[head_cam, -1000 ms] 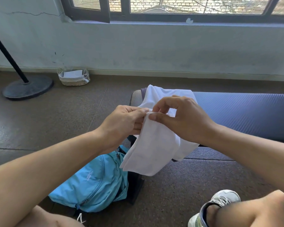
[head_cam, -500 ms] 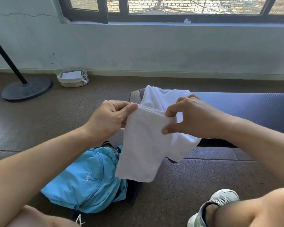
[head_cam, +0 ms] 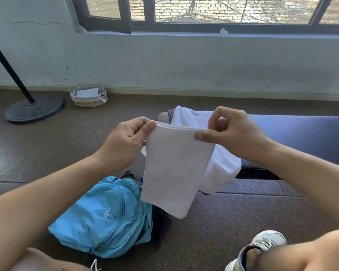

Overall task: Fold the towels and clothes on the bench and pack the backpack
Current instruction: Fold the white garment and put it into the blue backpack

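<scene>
Hands spread since earlier frame, top edge now taut; left hand (head_cam: 125, 145) and right hand (head_cam: 233, 137) each pinch upper corner of folded towel (head_cam: 174, 173); long axis hangs down; backpack (head_cam: 106, 216) below-left, nearer left hand; bench (head_cam: 301, 133) far right.

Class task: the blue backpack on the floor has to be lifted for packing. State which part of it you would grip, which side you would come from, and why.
Probably the dark strap loop at the blue backpack's far end, reached from above on the left. The body lies flat and slack beside the bench, so its thin fabric offers no firm hold.
</scene>
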